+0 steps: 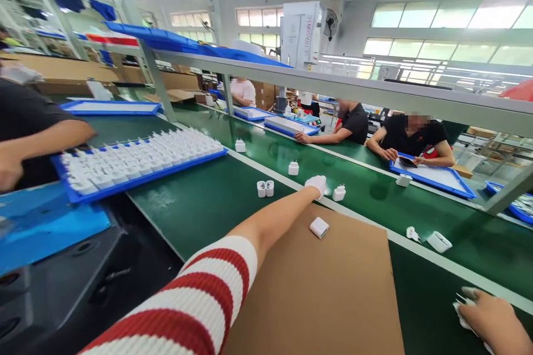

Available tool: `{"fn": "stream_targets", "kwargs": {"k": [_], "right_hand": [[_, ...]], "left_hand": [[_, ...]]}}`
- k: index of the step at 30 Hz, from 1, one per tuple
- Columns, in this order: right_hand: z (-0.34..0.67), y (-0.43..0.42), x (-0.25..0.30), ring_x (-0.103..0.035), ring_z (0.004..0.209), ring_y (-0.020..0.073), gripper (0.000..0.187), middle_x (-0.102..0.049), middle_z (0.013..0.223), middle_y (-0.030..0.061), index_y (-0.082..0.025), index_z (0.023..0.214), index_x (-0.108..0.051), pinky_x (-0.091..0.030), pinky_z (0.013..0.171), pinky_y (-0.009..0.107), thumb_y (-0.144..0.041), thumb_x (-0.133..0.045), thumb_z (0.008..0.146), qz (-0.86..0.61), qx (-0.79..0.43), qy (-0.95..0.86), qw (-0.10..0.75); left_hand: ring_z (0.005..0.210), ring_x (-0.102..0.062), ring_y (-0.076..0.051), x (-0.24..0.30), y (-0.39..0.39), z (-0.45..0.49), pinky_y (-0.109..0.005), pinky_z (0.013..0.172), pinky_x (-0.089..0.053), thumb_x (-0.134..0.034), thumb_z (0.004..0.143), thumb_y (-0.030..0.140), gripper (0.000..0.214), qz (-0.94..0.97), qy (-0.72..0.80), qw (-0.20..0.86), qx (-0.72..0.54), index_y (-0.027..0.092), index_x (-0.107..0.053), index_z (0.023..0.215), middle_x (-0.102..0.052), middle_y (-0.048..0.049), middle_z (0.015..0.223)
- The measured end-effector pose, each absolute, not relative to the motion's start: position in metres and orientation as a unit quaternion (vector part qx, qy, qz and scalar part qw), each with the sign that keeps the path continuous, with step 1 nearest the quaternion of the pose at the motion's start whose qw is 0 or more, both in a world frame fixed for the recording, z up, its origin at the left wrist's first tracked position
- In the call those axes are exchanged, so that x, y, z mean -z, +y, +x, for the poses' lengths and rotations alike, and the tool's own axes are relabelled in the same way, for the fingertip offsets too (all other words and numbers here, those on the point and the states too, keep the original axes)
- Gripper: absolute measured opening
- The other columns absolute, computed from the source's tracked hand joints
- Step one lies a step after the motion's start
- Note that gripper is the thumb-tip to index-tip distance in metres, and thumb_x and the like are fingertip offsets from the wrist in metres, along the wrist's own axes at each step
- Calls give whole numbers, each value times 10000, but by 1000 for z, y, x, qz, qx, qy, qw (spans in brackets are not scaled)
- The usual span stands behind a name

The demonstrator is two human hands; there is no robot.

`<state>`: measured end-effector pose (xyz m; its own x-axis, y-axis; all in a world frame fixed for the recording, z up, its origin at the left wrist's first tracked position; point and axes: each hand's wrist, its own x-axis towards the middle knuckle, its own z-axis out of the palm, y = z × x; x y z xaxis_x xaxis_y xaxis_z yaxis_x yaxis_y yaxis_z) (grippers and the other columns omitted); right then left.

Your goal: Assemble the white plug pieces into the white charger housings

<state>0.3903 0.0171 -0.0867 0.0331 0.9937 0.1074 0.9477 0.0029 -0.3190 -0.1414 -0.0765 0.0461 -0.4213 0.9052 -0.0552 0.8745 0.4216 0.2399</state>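
Now | left hand (pixel 315 183) grip closed over white charger, another charger (pixel 338 193) just beside | right hand (pixel 491 319) grips cloth (pixel 461 310)

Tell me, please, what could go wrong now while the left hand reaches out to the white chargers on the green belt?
1. The left hand is stretched far over the cardboard sheet; its sleeve might sweep off the loose charger lying there.
2. The paired chargers and the single charger stand close to the hand, so it could knock them over.
3. The right hand holds something small and white at the frame edge, out of the person's gaze; it may slip.
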Motion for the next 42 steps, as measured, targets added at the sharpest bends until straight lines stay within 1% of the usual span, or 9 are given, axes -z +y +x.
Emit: {"fn": "stream_targets", "kwargs": {"k": [3, 7, 13, 16, 19, 22, 25, 31, 42], "right_hand": [[363, -21, 51, -751, 939, 361, 65, -657, 692, 156, -323, 622, -666, -520, 942, 494, -357, -701, 579, -711, -37, -701, 51], [330, -62, 18, -744, 913, 305, 195, -755, 900, 146, -196, 878, -765, -558, 832, 393, -247, -685, 708, -737, -73, -669, 58], [316, -82, 5, -694, 806, 213, 474, -732, 1003, 104, -164, 1047, -800, -532, 773, 303, -69, -645, 610, -724, -139, -629, 246], [318, -82, 2, -692, 855, 231, 436, -718, 973, 106, -139, 1014, -819, -542, 864, 338, -98, -647, 616, -713, -158, -615, 297], [313, -80, 0, -700, 913, 231, 374, -731, 982, 97, -140, 1044, -797, -549, 918, 356, -182, -669, 695, -708, -157, -611, 316], [294, -82, -1, -712, 874, 201, 317, -754, 982, 77, -163, 1036, -748, -585, 869, 353, -256, -722, 734, -651, -285, -570, 412], [264, -88, -3, -712, 846, 174, 301, -765, 973, 54, -181, 969, -712, -616, 866, 356, -225, -803, 685, -516, -518, -478, 487], [226, -100, 4, -727, 936, 175, 221, -775, 939, 35, -197, 889, -727, -621, 974, 350, -145, -826, 699, -421, -699, -386, 430], [193, -122, 16, -708, 953, 208, 287, -776, 1042, 44, -226, 966, -721, -593, 899, 359, -453, -776, 798, -437, -433, -660, 432]], "left_hand": [[1164, -692, -308, -62, -87, -130, -392, 942, -542, -598, 974, 309, 319, 532, 836, 62, -118, 165, -681, 1246, -696, -198, 1276], [1117, -701, -334, -74, -102, -96, -406, 900, -544, -552, 948, 387, 358, 577, 794, 12, -193, 229, -662, 1251, -711, -141, 1278], [821, -704, -235, -38, -148, -22, -321, 738, -520, -546, 854, 236, 194, 720, 670, 78, -160, 261, -720, 936, -756, -22, 889], [902, -718, -245, -11, -155, 0, -338, 800, -539, -539, 856, 218, 207, 734, 658, 128, -114, 271, -738, 880, -769, -20, 1004], [1076, -711, -263, 2, -149, 4, -329, 953, -544, -654, 821, 314, 311, 730, 649, 171, -128, 269, -747, 1114, -743, -47, 1211], [1114, -704, -254, 1, -144, -1, -297, 991, -535, -709, 747, 305, 546, 738, 617, 231, -146, 241, -689, 1288, -724, -58, 1287], [993, -723, -246, 0, -145, 0, -306, 911, -550, -649, 789, 311, 319, 731, 616, 252, -147, 244, -741, 1086, -775, -31, 1103], [1037, -711, -226, 25, -152, 12, -278, 975, -527, -711, 792, 464, 339, 675, 624, 277, -281, 273, -753, 1068, -781, 8, 1130], [753, -710, -205, 26, -152, 10, -313, 824, -550, -728, 782, 480, 385, 625, 650, 340, -267, 279, -739, 1110, -765, 26, 863]]}}
